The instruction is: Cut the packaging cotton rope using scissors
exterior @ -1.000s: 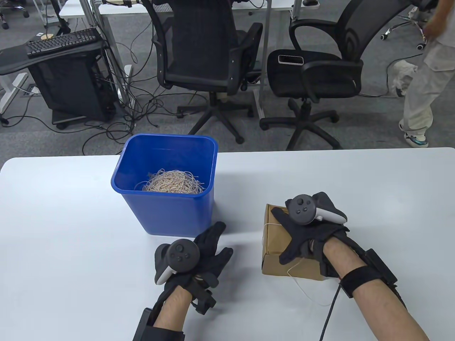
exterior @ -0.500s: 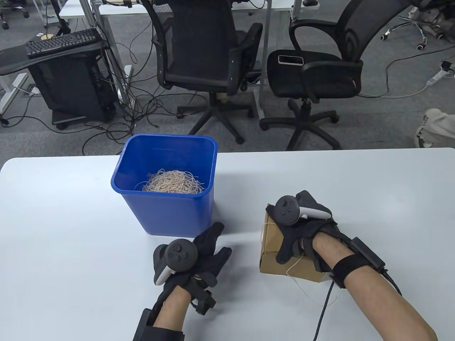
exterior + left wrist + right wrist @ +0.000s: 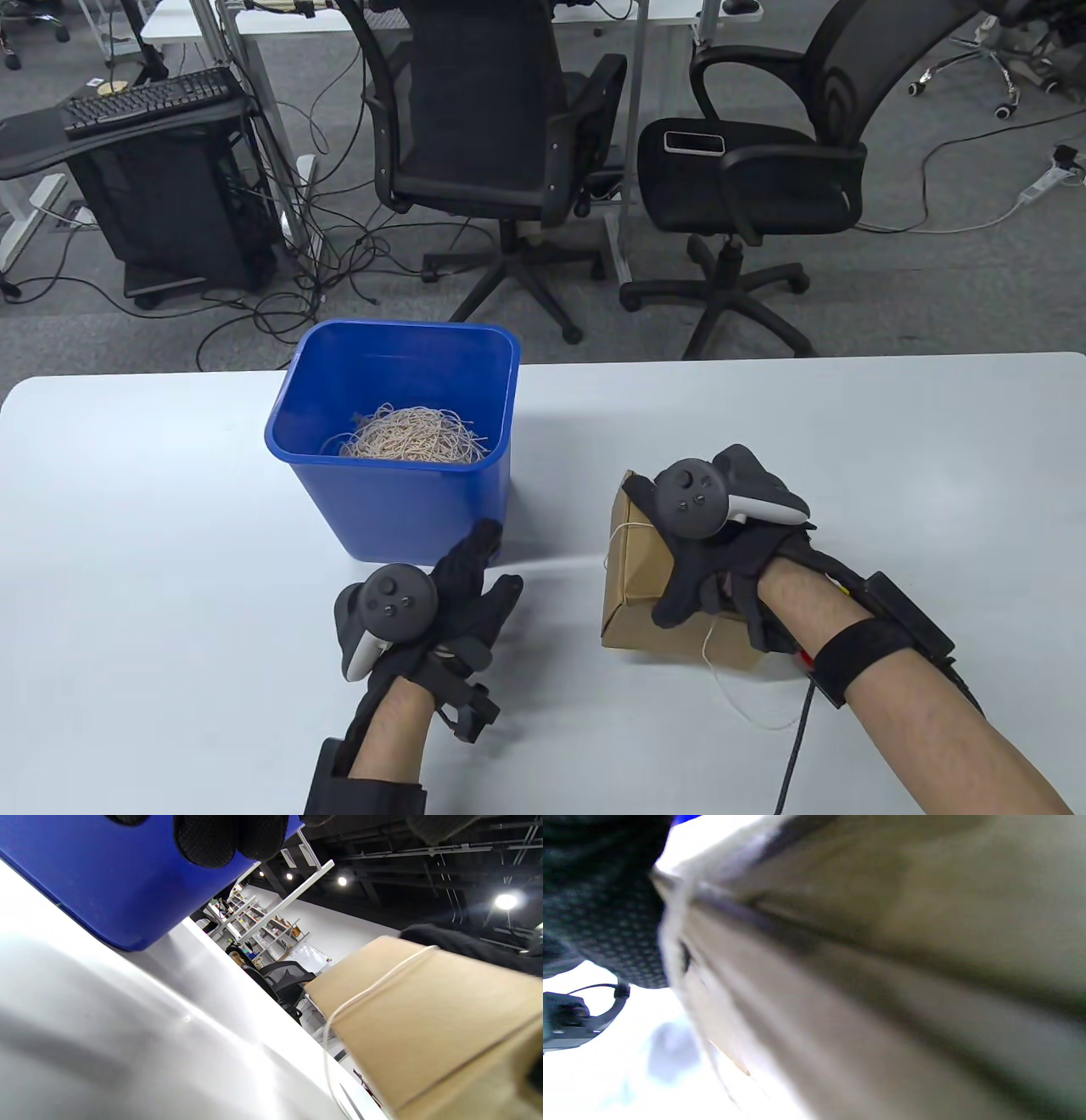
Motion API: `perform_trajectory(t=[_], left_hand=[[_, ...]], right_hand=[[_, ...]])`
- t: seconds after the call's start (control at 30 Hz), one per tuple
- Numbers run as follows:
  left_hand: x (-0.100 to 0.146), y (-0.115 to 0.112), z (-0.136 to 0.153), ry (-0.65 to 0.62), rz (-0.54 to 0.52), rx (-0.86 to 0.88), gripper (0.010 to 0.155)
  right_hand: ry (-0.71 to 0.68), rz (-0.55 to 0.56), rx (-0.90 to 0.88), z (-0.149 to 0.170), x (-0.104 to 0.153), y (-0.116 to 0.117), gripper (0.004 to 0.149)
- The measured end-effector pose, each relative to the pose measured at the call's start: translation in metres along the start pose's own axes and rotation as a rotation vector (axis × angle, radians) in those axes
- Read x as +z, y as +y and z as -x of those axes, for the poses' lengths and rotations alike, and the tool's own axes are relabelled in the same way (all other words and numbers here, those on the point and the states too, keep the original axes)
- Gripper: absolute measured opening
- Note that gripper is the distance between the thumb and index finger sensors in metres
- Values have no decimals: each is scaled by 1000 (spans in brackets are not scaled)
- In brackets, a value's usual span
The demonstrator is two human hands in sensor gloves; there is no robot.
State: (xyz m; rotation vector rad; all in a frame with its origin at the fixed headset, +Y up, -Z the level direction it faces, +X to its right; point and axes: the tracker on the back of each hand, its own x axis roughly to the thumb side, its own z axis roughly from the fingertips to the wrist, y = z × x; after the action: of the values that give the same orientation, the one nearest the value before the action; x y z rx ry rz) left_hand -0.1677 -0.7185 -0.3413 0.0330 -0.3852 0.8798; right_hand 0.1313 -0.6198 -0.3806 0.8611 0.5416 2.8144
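Observation:
A brown cardboard box tied with white cotton rope lies on the white table, right of centre. My right hand grips the box from above, fingers over its far edge and thumb at its near side. A loose rope tail trails toward me. My left hand is open and empty, fingers spread, just in front of the blue bin. The left wrist view shows the box and its rope. The right wrist view shows the box close and blurred. No scissors are in view.
The blue bin holds a tangle of cut rope pieces. The white table stretches left of the bin. Office chairs stand beyond the far edge. A black cable runs from my right wrist.
My right hand has slid and turned the box a little to the left. My left hand has moved left and closer to the bin. A person at the far right has left the view.

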Motion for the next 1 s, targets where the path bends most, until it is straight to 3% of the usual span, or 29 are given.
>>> perform_trajectory(t=[0.27, 0.6, 1.0], left_hand=[[4, 12, 9, 28, -54, 57, 75], [5, 14, 11, 42, -56, 80, 75], [6, 15, 14, 57, -59, 116, 76]], right_hand=[[-67, -7, 31, -45, 13, -1, 135], [-96, -88, 61, -77, -3, 39, 135], [-72, -175, 78, -86, -36, 86, 134]])
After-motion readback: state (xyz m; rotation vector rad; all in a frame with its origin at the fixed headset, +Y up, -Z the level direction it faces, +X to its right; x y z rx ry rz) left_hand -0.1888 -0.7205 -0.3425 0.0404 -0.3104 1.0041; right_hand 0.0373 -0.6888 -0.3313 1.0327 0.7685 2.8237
